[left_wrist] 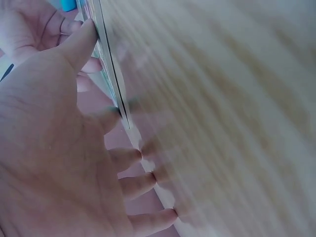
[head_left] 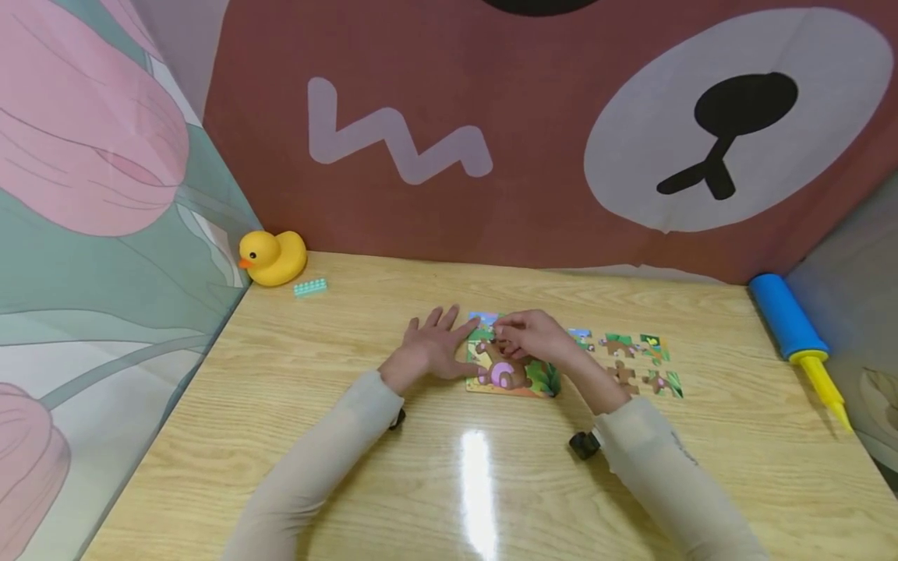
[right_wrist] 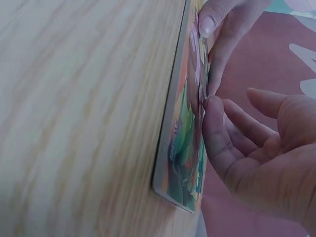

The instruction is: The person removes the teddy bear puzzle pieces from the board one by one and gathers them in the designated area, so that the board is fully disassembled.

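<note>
My left hand (head_left: 438, 347) lies with spread fingers at the left side of a bear jigsaw puzzle (head_left: 503, 374). Its thumb overlaps the puzzle's left edge, and the other fingertips reach down to the tabletop in the left wrist view. Bent over the puzzle's upper part is my right hand (head_left: 533, 335), its fingertips down at the picture surface in the right wrist view. I cannot tell whether a piece is between those fingers. Part of the picture is hidden under the right hand. Several loose puzzle pieces (head_left: 619, 345) lie right of the puzzle, partly behind the right forearm.
A yellow rubber duck (head_left: 277, 259) and a mint-coloured toy brick (head_left: 310, 288) sit at the back left of the wooden table (head_left: 393, 483). On the right edge lies a blue and yellow hand pump (head_left: 789, 319). A printed cloth wall (head_left: 435, 210) stands behind the table.
</note>
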A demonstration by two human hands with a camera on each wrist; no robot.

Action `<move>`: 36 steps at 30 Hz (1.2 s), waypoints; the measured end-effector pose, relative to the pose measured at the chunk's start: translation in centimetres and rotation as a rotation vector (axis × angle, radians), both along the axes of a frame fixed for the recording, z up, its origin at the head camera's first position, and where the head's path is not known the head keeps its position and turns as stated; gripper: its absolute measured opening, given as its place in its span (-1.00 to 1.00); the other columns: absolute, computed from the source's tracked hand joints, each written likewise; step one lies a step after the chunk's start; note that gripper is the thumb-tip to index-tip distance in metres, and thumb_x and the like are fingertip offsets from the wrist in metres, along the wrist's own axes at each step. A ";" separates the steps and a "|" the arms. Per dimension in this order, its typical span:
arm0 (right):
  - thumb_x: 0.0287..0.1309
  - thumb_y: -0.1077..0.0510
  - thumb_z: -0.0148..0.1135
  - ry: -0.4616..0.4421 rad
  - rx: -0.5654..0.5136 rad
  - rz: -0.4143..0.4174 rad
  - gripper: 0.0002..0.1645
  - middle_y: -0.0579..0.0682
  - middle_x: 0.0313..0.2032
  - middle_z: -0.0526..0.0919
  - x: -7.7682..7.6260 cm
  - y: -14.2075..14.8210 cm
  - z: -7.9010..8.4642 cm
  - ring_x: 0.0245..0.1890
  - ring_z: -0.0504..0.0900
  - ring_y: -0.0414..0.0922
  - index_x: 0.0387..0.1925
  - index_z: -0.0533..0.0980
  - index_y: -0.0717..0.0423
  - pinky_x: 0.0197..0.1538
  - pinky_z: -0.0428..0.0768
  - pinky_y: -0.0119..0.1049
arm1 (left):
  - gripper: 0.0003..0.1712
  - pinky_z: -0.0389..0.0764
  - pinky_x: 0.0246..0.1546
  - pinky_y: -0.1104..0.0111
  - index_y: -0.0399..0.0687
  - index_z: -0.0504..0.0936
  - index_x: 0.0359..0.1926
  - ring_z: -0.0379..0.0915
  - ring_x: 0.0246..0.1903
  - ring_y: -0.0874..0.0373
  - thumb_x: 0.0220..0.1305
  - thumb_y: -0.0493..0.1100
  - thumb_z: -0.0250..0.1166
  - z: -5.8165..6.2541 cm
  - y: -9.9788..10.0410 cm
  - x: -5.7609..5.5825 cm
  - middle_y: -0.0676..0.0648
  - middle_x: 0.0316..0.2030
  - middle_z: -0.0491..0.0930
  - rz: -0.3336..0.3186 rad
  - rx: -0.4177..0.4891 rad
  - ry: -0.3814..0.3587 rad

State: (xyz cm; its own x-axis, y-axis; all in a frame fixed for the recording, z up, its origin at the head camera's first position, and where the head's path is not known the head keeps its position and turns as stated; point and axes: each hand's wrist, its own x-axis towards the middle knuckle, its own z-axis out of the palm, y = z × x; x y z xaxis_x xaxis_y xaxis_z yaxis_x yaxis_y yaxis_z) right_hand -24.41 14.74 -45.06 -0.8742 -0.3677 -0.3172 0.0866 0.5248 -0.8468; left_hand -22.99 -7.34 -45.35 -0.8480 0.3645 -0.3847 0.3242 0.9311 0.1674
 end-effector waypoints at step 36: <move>0.46 0.24 0.08 0.012 -0.097 -0.071 -0.62 0.23 -0.02 0.69 0.3 0.5 -0.8 -0.22 0.74 -0.02 0.21 0.58 0.15 -0.14 0.77 -0.19 | 0.13 -0.19 0.56 -0.20 0.56 -0.27 0.60 -0.45 0.64 -0.05 0.18 0.65 0.05 0.4 0.3 0.1 0.01 0.65 -0.38 0.031 -0.021 -0.039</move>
